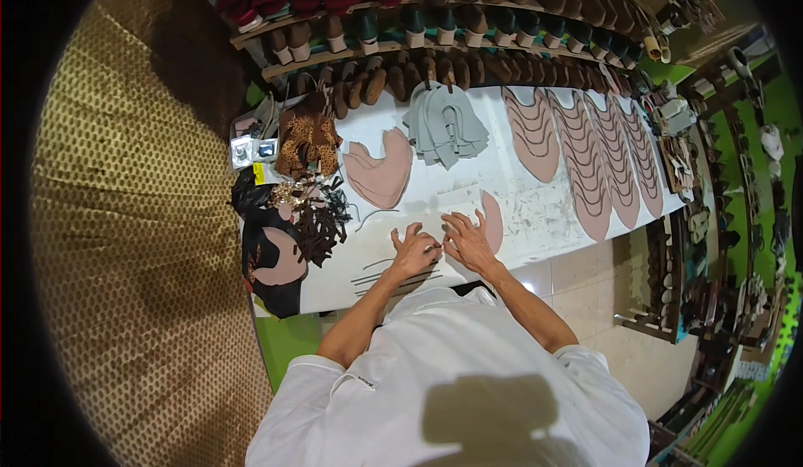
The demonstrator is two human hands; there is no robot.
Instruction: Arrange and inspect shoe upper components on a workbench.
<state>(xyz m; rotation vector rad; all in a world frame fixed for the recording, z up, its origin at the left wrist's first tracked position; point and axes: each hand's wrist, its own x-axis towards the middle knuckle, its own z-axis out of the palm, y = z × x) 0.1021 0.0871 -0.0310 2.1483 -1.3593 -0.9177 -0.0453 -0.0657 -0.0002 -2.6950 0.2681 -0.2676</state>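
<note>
Close together over the near part of the white worktable (535,224), my two hands meet at the fingertips. My left hand (415,251) is closed in a pinch, its index finger raised. My right hand (470,243) also pinches, with some fingers lifted. Whatever lies between the fingertips is too small to make out. Beside and partly under my right hand is a curved pink leather piece (493,220). Several thin dark strips (368,280) lie on the table next to my left forearm. A pale cord (376,214) curls farther left.
Stacked pink pieces (381,170) and grey pieces (447,128) lie toward the back. Overlapping pink pieces (577,166) form rows at right. Leopard-print material (308,145) and dark scraps (318,233) crowd the left. Shelves of shoes (435,36) stand behind; a patterned gold curtain (142,241) hangs left.
</note>
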